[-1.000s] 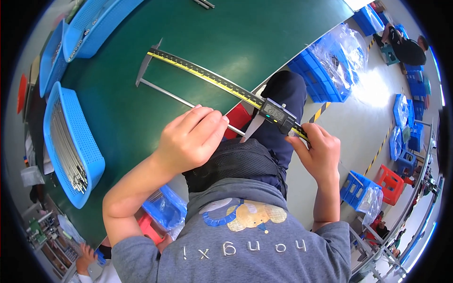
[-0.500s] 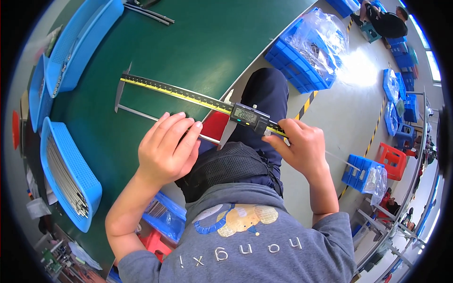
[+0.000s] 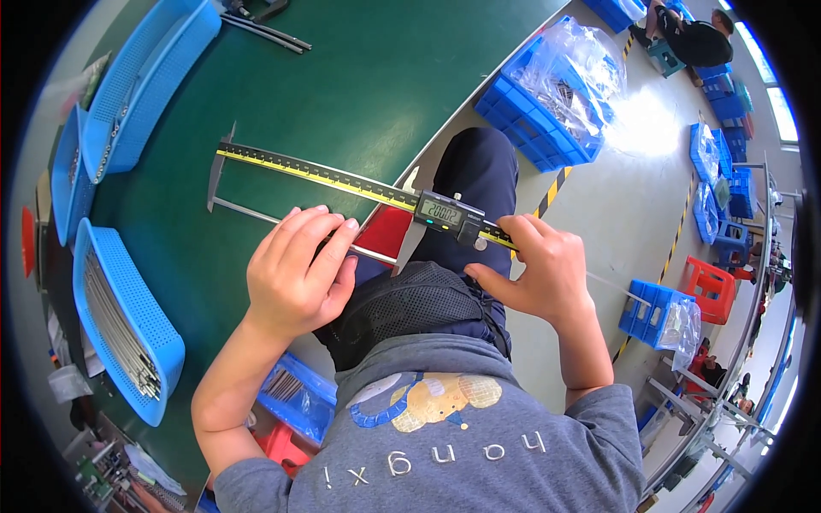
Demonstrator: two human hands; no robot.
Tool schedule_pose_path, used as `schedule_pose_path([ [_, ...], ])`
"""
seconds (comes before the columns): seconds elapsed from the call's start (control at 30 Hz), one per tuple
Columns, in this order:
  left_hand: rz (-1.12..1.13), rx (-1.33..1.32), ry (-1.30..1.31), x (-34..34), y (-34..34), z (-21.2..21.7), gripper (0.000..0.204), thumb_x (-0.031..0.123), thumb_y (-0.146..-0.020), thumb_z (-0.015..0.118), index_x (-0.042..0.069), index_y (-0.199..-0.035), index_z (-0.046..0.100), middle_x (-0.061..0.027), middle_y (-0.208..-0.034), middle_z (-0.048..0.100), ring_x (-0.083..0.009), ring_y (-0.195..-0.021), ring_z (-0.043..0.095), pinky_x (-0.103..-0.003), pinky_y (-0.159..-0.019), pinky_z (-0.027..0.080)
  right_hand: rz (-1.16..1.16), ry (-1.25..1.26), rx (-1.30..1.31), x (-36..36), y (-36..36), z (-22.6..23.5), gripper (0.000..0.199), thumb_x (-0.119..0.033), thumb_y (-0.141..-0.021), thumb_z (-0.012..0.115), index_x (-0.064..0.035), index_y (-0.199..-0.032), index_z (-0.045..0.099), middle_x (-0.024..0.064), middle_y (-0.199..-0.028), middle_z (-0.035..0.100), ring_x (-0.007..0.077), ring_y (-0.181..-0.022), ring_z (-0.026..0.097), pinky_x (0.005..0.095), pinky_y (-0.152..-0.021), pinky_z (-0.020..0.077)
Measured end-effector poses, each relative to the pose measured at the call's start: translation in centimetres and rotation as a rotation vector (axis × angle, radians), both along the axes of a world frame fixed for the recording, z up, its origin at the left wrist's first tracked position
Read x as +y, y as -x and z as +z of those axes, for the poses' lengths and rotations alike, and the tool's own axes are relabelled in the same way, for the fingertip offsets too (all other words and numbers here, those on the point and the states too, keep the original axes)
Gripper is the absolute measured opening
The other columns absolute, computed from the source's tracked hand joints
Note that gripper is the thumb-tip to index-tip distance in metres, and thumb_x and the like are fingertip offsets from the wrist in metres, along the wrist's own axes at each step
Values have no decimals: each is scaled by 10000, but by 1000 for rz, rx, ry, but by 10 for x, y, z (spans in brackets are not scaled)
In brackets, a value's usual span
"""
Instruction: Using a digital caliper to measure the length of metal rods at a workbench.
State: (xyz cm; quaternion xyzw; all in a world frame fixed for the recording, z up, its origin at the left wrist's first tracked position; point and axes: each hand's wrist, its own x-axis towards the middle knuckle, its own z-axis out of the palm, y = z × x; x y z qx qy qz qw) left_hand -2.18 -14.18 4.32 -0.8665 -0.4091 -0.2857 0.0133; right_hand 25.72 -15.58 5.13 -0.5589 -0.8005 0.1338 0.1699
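Note:
A digital caliper with a black-and-yellow beam stretches from the green table towards my right hand, its jaws far apart. Between the jaws lies a thin metal rod. My left hand has its fingers over the rod's middle, palm down, hiding part of it. The rod's near end meets the jaw by the display housing. Curled fingers of my right hand grip the beam's right end, while the thumb stands off below the slider.
On the table's left are light-blue baskets, one holding several metal rods. More rods lie at the far edge. Blue crates with plastic bags stand on the floor at right, near a red stool. Another person sits far right.
My right thumb has moved down and left, away from the caliper's slider. The caliper and rod have shifted slightly, and my left hand keeps its hold.

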Motion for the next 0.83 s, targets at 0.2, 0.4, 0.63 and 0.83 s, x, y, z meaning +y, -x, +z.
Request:
schedule_pose_path([
  [0.2, 2, -8, 7, 0, 0, 0, 384, 69, -630, 699, 51, -1012, 668, -85, -959, 632, -267, -915, 639, -412, -827, 535, 7, -12, -23, 1, 0, 1, 396, -355, -655, 800, -73, -863, 617, 24, -690, 600, 165, -534, 596, 285, -481, 442],
  [0.4, 5, -16, 13, 0, 0, 0, 390, 68, -625, 700, 52, -1013, 667, -83, -956, 633, -268, -911, 639, -408, -826, 535, 8, -11, -31, 1, 0, 1, 385, -348, -662, 796, -73, -863, 615, 24, -688, 600, 160, -541, 603, 284, -482, 445],
  [0.63, 7, -15, 22, 0, -1, 0, 395, 60, -618, 703, 51, -1011, 666, -83, -950, 631, -270, -906, 637, -407, -817, 535, 7, -1, -35, 1, 0, 2, 379, -338, -668, 793, -70, -873, 618, 24, -694, 604, 159, -543, 609, 283, -484, 449],
  [0.83, 7, -23, 31, 0, 0, -2, 397, 61, -620, 705, 56, -1015, 667, -85, -958, 629, -281, -913, 635, -404, -823, 532, 11, -9, -24, 1, 0, 1, 376, -336, -678, 788, -69, -882, 620, 29, -696, 606, 164, -549, 614, 280, -487, 452],
])
